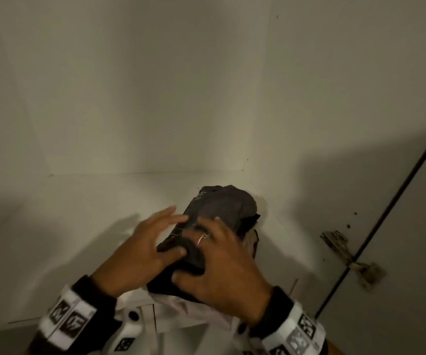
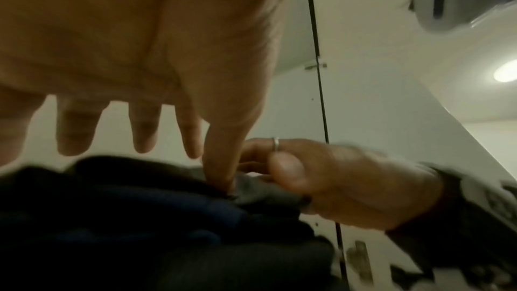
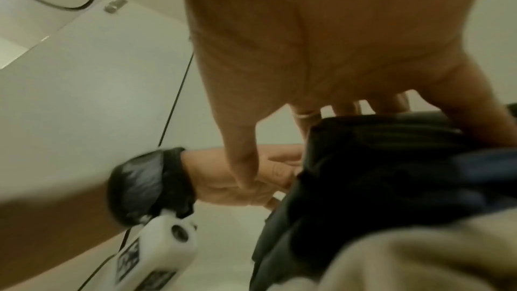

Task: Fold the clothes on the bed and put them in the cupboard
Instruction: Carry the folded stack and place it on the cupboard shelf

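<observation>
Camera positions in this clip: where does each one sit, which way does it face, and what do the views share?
Head: worn on the head, looks forward and down into the cupboard; both hands press the dark folded clothes.
Left wrist: under the left hand, looks along its straight fingers; the right hand shows.
Right wrist: under the right hand, looks along it toward the left hand.
Shared: the clothes, both hands.

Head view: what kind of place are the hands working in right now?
Most likely inside a cupboard: plain white walls meet at a corner over a white shelf, a door hinge sits at the right, and folded dark clothes lie under both hands.
</observation>
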A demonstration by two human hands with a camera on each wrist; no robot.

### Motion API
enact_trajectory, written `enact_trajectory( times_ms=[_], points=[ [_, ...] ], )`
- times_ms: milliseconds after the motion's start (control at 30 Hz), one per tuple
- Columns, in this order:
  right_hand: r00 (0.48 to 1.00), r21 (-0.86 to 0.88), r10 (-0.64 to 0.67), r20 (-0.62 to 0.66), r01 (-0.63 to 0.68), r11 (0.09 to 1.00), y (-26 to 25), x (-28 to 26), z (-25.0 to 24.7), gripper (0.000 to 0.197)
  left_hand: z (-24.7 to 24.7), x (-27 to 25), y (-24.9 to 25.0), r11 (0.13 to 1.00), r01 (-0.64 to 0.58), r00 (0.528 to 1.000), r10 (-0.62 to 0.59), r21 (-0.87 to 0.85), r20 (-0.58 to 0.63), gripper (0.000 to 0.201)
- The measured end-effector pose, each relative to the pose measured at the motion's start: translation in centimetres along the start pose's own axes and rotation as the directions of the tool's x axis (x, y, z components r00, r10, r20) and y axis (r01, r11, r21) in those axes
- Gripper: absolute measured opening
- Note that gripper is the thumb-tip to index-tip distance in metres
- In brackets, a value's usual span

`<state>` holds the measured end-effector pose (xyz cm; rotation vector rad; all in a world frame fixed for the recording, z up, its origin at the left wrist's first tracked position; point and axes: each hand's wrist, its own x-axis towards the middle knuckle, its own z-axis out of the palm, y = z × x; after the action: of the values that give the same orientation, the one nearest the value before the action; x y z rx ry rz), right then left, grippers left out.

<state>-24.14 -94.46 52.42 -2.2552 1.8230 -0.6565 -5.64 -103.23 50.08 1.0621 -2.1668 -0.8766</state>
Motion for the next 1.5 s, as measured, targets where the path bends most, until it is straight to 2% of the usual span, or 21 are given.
enact_trajectory(
  times_ms=[67, 100, 167, 233, 333, 400, 500, 600, 667, 800, 867, 933, 967, 1033, 1133, 1267, 1500],
  points=[
    [0.996, -0.167, 0.027, 0.087, -0.012, 0.986, 0.4, -0.5, 1.9, 0.093, 1.6, 1.3, -1.0, 0.993, -0.027, 0.982, 0.004, 0.119, 0.188, 0.076],
    [0.995, -0.23, 0.047, 0.092, -0.025, 0.973, 0.9, -0.6, 2.7, 0.1, 2.3, 1.6, -1.3, 0.988, -0.042, 0.972, 0.006, 0.147, 0.237, 0.081],
    [0.992, -0.289, 0.078, 0.098, -0.046, 0.956, 1.9, -0.7, 3.5, 0.109, 3.5, 1.8, -1.4, 0.986, -0.061, 0.97, 0.022, 0.152, 0.244, 0.086],
    [0.989, -0.296, 0.093, 0.114, -0.056, 0.953, 2.9, -0.7, 3.6, 0.117, 4.6, 1.8, -0.7, 0.987, -0.061, 0.973, 0.025, 0.15, 0.229, 0.08],
    [0.989, -0.27, 0.058, 0.139, -0.018, 0.963, 4.9, -0.6, 2.7, 0.121, 6.2, 2.1, 0.4, 0.981, -0.053, 0.973, 0.009, 0.185, 0.23, 0.081],
    [0.989, -0.225, 0.023, 0.143, 0.01, 0.974, 6.7, -0.3, 2.0, 0.121, 7.2, 2.9, 1.1, 0.974, -0.035, 0.974, -0.017, 0.226, 0.224, 0.082],
    [0.978, -0.143, 0.037, 0.203, -0.008, 0.99, 8.8, 0.7, 1.0, 0.121, 8.5, 4.5, 1.9, 0.954, 0.003, 0.979, -0.064, 0.3, 0.192, 0.08],
    [0.946, -0.046, 0.14, 0.291, -0.132, 0.99, 9.4, 2.1, -0.8, 0.117, 9.4, 6.4, 2.7, 0.939, -0.005, 0.981, -0.062, 0.343, 0.186, 0.08],
    [0.931, 0.001, 0.2, 0.305, -0.21, 0.978, 9.4, 2.8, -1.9, 0.115, 9.3, 7.8, 3.3, 0.92, -0.036, 0.974, -0.056, 0.39, 0.22, 0.077],
    [0.932, -0.051, 0.238, 0.275, -0.233, 0.971, 10.8, 4.2, -1.9, 0.117, 6.6, 12.5, 3.6, 0.875, -0.095, 0.935, -0.085, 0.474, 0.345, 0.075],
    [0.938, -0.042, 0.231, 0.259, -0.229, 0.973, 11.9, 4.9, -1.6, 0.123, 5.0, 15.3, 3.7, 0.865, -0.148, 0.918, -0.061, 0.48, 0.392, 0.058],
    [0.953, -0.035, 0.195, 0.231, -0.192, 0.981, 12.9, 5.7, -1.5, 0.108, 4.4, 17.4, 4.4, 0.877, -0.19, 0.92, 0.002, 0.441, 0.391, 0.026],
    [0.959, -0.042, 0.178, 0.218, -0.173, 0.984, 13.4, 6.1, -1.4, 0.096, 4.7, 18.4, 4.6, 0.888, -0.206, 0.93, 0.046, 0.412, 0.366, 0.019],
    [0.961, -0.068, 0.18, 0.211, -0.169, 0.983, 14.3, 7.2, -1.1, 0.087, 5.8, 20.3, 4.9, 0.892, -0.212, 0.934, 0.064, 0.4, 0.351, 0.035],
    [0.955, -0.113, 0.217, 0.2, -0.198, 0.974, 16.0, 9.3, -0.5, 0.086, 7.2, 23.2, 4.4, 0.838, -0.211, 0.902, -0.031, 0.503, 0.431, 0.058],
    [0.944, -0.154, 0.243, 0.221, -0.213, 0.965, 17.4, 11.3, -1.3, 0.082, 7.2, 26.9, 4.8, 0.754, -0.247, 0.868, -0.107, 0.609, 0.484, 0.062],
    [0.924, -0.151, 0.296, 0.242, -0.265, 0.952, 19.8, 14.5, -2.1, 0.09, 8.0, 31.3, 4.0, 0.727, -0.257, 0.87, -0.113, 0.637, 0.48, 0.063]
  ],
)
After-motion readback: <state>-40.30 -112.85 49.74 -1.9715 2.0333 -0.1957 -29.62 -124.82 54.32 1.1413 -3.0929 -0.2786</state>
